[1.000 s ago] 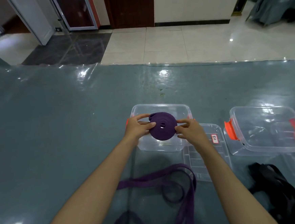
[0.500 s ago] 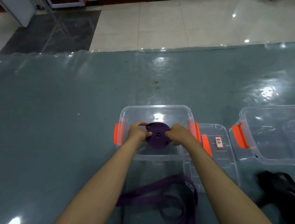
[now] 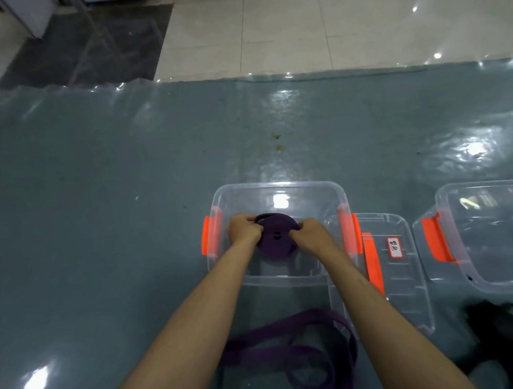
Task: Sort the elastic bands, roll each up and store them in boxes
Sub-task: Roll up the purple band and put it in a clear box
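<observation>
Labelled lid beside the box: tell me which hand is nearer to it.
Right. The right hand holds the rolled purple band on the side toward the labelled lid; the left hand holds the roll's far side.

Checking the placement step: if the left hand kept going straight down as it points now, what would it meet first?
Probably the floor of the clear box: the left hand and right hand hold the rolled purple band inside it, though remaining depth is unclear.

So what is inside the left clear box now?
Inside the left box is one rolled purple band, gripped by the left hand and the right hand. Nothing else shows through the clear walls; the hands and band cover part of the floor.
</observation>
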Available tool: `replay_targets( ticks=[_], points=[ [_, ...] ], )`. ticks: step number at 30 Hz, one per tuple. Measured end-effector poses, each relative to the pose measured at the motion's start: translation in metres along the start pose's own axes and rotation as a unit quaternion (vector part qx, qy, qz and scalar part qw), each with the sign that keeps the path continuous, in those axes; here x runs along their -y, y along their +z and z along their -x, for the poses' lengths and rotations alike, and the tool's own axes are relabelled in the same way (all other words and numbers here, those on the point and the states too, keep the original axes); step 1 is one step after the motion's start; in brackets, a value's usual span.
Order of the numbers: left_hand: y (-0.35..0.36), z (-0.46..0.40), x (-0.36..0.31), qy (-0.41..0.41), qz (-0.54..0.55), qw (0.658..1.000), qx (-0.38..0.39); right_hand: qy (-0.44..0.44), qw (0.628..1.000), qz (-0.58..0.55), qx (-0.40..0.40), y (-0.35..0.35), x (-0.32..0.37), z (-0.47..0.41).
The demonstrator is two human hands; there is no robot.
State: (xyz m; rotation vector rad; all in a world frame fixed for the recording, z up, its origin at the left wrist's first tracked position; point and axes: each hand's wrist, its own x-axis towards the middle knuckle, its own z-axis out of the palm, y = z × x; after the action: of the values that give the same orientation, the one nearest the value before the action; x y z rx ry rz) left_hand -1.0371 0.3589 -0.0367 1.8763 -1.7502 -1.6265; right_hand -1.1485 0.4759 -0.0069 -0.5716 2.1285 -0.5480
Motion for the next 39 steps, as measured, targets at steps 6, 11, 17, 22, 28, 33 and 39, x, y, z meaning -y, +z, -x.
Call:
replay_targets(
  ticks=[6, 11, 17, 22, 28, 33, 39],
  points=[
    [-0.019, 0.028, -0.016, 0.049, -0.172, 0.983, 0.045, -0.02, 0.998, 0.055, 0.007, -0.014, 0.012, 0.026],
    [-0.051, 0.086, -0.03, 0.208, -0.279, 0.937, 0.03, -0.222, 0.965, 0.078, -0.117, -0.032, 0.013, 0.098],
    [-0.093, 0.196, 0.015, 0.426, -0.283, 0.857, -0.06, -0.331, 0.913, 0.084, -0.221, -0.008, -0.037, 0.199],
    [-0.119, 0.241, 0.097, 0.379, -0.272, 0.88, -0.086, -0.263, 0.943, 0.041, -0.201, 0.034, -0.111, 0.231],
    [-0.132, 0.223, 0.197, 0.196, -0.313, 0.928, -0.054, -0.161, 0.973, 0.067, -0.154, 0.079, -0.183, 0.241],
    [-0.141, 0.199, 0.224, 0.11, -0.325, 0.939, -0.014, -0.138, 0.982, 0.056, -0.114, 0.097, -0.207, 0.249],
    [-0.146, 0.195, 0.212, 0.152, -0.18, 0.971, -0.053, -0.147, 0.981, 0.033, -0.124, 0.099, -0.214, 0.26]
  ],
)
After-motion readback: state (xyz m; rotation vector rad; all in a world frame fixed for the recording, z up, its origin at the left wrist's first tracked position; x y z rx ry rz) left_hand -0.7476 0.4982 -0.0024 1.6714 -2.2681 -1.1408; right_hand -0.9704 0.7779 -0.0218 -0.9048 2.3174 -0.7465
